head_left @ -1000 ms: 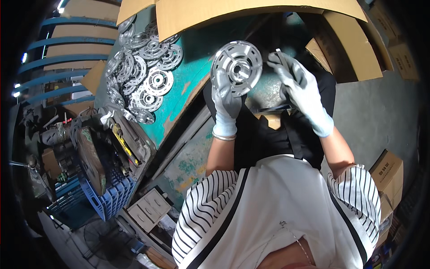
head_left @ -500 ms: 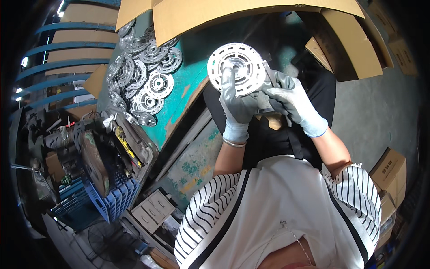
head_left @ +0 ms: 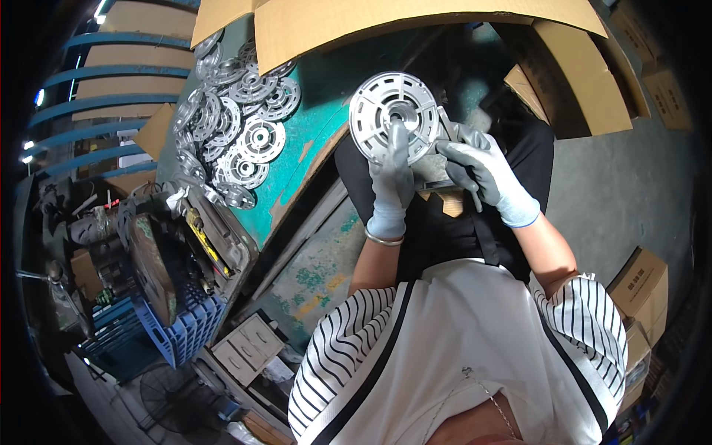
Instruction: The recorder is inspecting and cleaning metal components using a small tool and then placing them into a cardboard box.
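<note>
A round, silvery metal disc (head_left: 371, 122) with rows of slots and a hub in its middle is held up over my lap. My gloved left hand (head_left: 393, 182) grips its near edge, the thumb lying across the face toward the hub. At the disc's right edge, my gloved right hand (head_left: 486, 163) is closed round a thin, grey, bar-like tool (head_left: 446, 122); the fingers hide much of it, so its kind is unclear. Similar metal discs (head_left: 261, 140) lie heaped on the green tabletop (head_left: 278, 178) to the left.
Cardboard flaps (head_left: 430, 16) stretch across the far side, with an open carton (head_left: 571, 74) at far right. To the left stand a worn metal machine (head_left: 152, 259) and a blue plastic crate (head_left: 189, 334). Another carton (head_left: 639, 293) sits on the floor at right.
The disc has tilted and turned slightly in my left hand, and its face looks less bright. My left thumb now points more upright along it. The right hand has hardly moved.
</note>
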